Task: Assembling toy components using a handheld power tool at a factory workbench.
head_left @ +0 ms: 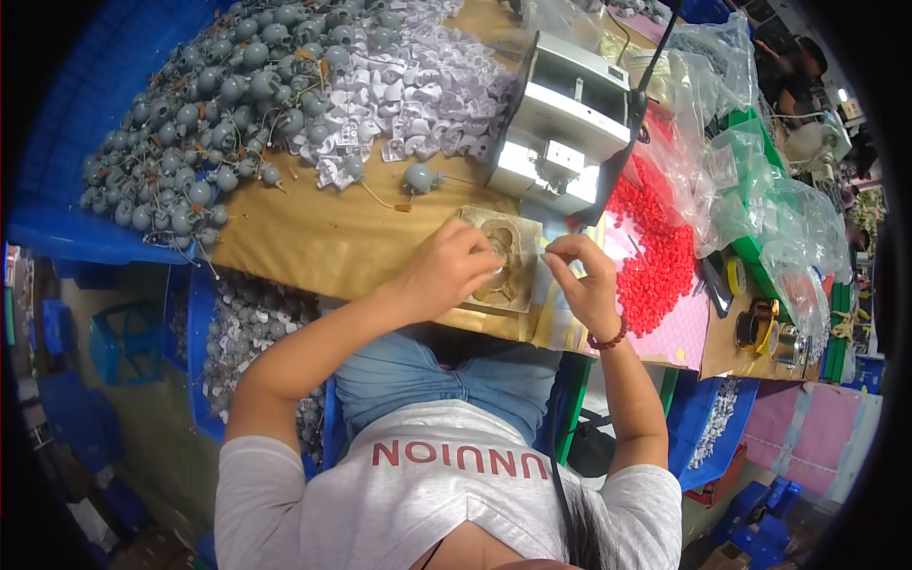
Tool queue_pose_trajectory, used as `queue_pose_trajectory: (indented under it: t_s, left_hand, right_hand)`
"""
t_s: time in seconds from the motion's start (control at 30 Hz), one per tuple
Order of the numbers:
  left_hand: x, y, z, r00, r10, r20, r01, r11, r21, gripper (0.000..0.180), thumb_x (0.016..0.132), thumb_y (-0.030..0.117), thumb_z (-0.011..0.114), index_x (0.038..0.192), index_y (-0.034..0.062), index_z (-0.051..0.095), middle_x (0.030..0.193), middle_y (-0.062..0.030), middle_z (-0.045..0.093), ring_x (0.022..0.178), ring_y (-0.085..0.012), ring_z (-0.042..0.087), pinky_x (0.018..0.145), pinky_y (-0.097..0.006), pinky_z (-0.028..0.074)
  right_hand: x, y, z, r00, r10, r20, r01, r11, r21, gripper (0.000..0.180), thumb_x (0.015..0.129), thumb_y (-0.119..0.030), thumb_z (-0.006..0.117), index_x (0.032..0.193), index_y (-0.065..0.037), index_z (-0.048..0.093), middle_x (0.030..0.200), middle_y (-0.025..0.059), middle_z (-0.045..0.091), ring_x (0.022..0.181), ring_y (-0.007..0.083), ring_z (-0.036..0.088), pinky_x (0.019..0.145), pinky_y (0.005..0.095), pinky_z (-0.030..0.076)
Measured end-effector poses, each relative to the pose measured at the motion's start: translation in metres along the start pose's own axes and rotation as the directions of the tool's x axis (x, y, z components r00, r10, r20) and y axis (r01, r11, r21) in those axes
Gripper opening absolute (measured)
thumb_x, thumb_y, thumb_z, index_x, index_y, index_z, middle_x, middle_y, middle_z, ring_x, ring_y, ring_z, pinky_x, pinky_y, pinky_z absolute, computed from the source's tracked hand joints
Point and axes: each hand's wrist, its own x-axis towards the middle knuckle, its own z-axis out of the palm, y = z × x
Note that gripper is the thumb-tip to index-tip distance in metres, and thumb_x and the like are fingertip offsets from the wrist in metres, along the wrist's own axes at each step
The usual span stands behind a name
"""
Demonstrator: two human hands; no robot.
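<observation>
A square tan block with a shaped hollow lies at the table's front edge, before my body. Over its left side is my left hand, fingers closed in a pinch. A tiny whitish bit shows at those fingertips, too small to name. My right hand hovers at the block's right side, thumb and forefinger pinched together; what they hold, if anything, I cannot make out. Just behind the block rests a single grey round part with a thin wire and an orange-brown tab.
Grey round parts heap at the left, beside white plastic pieces. A white-and-silver machine stands behind the block. Red small parts spread at right, near clear plastic bags and yellow tape. Blue bins sit below.
</observation>
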Motion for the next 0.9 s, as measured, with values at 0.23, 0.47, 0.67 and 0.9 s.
queue_pose_trajectory:
  t_s: [0.23, 0.47, 0.67, 0.9]
  left_hand:
    - [0.018, -0.017, 0.013, 0.999, -0.047, -0.007, 0.046, 0.995, -0.093, 0.017, 0.078, 0.009, 0.075, 0.094, 0.0077, 0.071, 0.093, -0.006, 0.062, 0.095, -0.0282, 0.055, 0.083, -0.039, 0.049]
    - [0.012, -0.012, 0.018, 0.989, -0.146, -0.021, 0.145, 0.987, -0.065, 0.034, 0.076, 0.012, 0.078, 0.107, 0.0068, 0.065, 0.103, -0.0085, 0.06, 0.103, -0.031, 0.055, 0.092, -0.039, 0.046]
    - [0.014, -0.039, -0.014, 0.948, -0.291, -0.13, 0.306, 0.945, 0.114, 0.051, 0.08, 0.023, 0.078, 0.124, 0.008, 0.057, 0.121, -0.015, 0.051, 0.118, -0.0336, 0.047, 0.1, -0.041, 0.043]
    - [0.009, -0.071, -0.047, 0.847, -0.514, -0.136, 0.527, 0.775, 0.35, 0.046, 0.082, 0.021, 0.075, 0.121, 0.0061, 0.055, 0.107, -0.0147, 0.058, 0.098, -0.0312, 0.06, 0.088, -0.042, 0.05]
  right_hand:
    - [0.022, -0.016, 0.032, 0.951, -0.308, -0.012, 0.307, 0.95, -0.06, 0.018, 0.076, 0.005, 0.077, 0.088, -0.001, 0.064, 0.086, 0.0103, 0.067, 0.078, 0.0257, 0.064, 0.067, 0.0339, 0.05]
    - [0.019, -0.009, 0.038, 0.95, -0.307, -0.058, 0.303, 0.95, -0.074, 0.021, 0.073, 0.006, 0.077, 0.086, -0.003, 0.063, 0.087, 0.0093, 0.067, 0.077, 0.0273, 0.062, 0.067, 0.0347, 0.048]
    - [0.015, 0.007, 0.045, 0.902, -0.407, 0.143, 0.431, 0.859, -0.276, 0.021, 0.074, -0.003, 0.077, 0.091, -0.007, 0.064, 0.093, 0.0051, 0.066, 0.089, 0.026, 0.061, 0.074, 0.038, 0.046]
    - [0.011, -0.002, 0.046, 0.889, -0.386, 0.245, 0.455, 0.794, -0.404, 0.022, 0.078, -0.008, 0.075, 0.097, -0.008, 0.064, 0.102, 0.0045, 0.063, 0.097, 0.0257, 0.059, 0.079, 0.039, 0.046]
